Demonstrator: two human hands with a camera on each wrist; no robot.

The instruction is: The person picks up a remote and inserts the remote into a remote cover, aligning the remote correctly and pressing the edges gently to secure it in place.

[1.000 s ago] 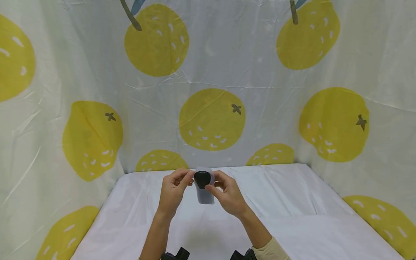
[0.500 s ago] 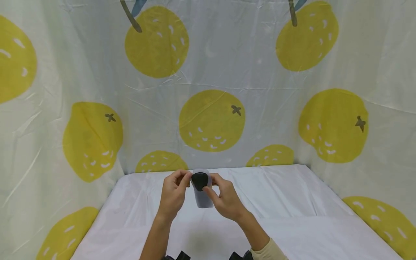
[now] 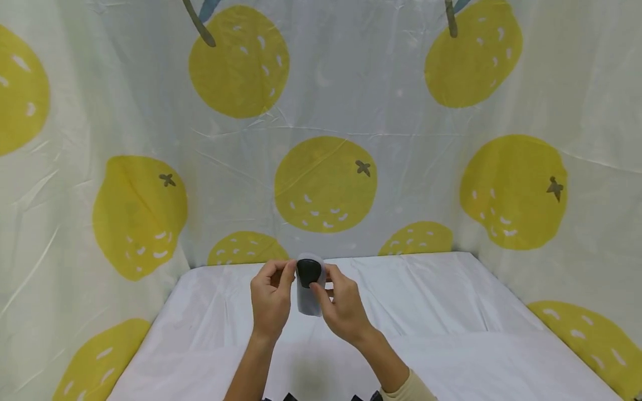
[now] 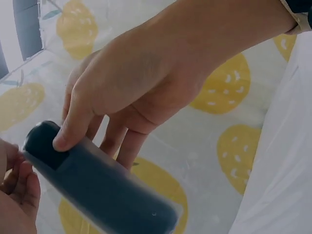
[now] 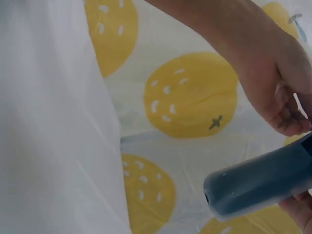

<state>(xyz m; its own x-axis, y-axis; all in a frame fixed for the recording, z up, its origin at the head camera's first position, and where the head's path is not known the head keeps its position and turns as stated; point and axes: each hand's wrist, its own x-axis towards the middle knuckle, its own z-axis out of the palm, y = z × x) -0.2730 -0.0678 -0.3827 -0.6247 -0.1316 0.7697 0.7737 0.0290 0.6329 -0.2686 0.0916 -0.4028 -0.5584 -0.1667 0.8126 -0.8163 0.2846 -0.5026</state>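
Note:
A slim grey-blue object [image 3: 309, 301] with a glossy black rounded end is held upright above the table, its black part facing me. A translucent covering seems to lie around it, seen along its edge in the left wrist view; its exact kind I cannot tell. My right hand [image 3: 346, 306] grips it from the right, thumb on the black part's lower edge and fingers behind. At the upper left edge, my left hand [image 3: 271, 301] pinches with thumb and forefinger. In the right wrist view the object's body [image 5: 258, 183] shows, its black end mostly cut off.
A white cloth-covered table [image 3: 426, 312] lies below the hands. Behind it and at both sides hangs a pale curtain [image 3: 401, 145] printed with yellow fruit. Dark wrist gear [image 3: 290, 397] shows at the bottom edge of the head view.
The object dips slightly, then rises again, ending a little left of where it was. Its black face has turned slightly. Both hands keep their places on it.

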